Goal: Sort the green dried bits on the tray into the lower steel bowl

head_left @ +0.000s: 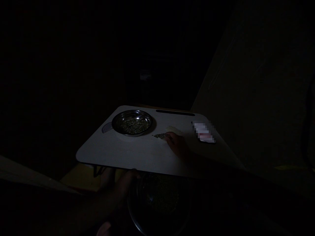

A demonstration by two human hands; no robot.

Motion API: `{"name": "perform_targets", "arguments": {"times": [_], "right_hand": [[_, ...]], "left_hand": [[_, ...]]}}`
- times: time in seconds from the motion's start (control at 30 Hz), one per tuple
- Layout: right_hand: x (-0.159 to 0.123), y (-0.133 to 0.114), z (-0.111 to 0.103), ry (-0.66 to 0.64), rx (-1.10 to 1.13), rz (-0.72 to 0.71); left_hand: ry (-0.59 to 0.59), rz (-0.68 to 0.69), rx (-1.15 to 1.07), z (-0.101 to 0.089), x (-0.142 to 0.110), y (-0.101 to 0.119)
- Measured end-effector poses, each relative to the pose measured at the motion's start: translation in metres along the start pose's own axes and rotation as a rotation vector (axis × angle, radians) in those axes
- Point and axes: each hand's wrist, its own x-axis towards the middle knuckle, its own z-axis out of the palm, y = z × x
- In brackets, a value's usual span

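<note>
The scene is very dark. My right hand (176,143) rests on a small white lap table (137,154), its fingertips touching a little heap of green grains (160,135) beside a pale sheet (174,130); the fingers look curled. A steel bowl (132,123) with green grains stands at the table's back left. My left hand (124,186) is below the table's near edge, at the rim of a second, larger bowl (158,203) with more green grains; its fingers seem to grip the rim.
A phone (203,132) lies at the table's right. A long slot (175,113) runs along the back edge and a round recess (107,128) sits left of the bowl. A pale wall rises on the right.
</note>
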Motion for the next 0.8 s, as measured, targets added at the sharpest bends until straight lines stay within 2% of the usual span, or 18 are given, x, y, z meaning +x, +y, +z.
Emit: {"name": "perform_targets", "arguments": {"times": [0.1,0.27,0.4,0.53,0.67,0.8], "right_hand": [[0.001,-0.001,-0.001,-0.002,-0.004,0.019],[-0.001,-0.006,-0.006,-0.014,-0.008,0.034],[-0.001,-0.006,-0.006,-0.039,-0.017,0.013],[0.001,-0.004,-0.003,-0.036,-0.022,0.023],[0.005,-0.002,0.0,-0.017,-0.012,-0.001],[0.005,-0.003,-0.002,-0.006,-0.008,0.007]], "left_hand": [[-0.049,-0.011,0.035,-0.002,0.003,-0.003],[0.026,0.099,0.066,-0.004,0.009,-0.01],[-0.041,-0.004,0.078,-0.005,0.012,-0.011],[-0.021,0.029,0.066,-0.004,0.008,-0.007],[-0.11,-0.016,0.059,-0.003,0.003,-0.004],[-0.07,-0.003,0.087,-0.005,0.009,-0.009]]}}
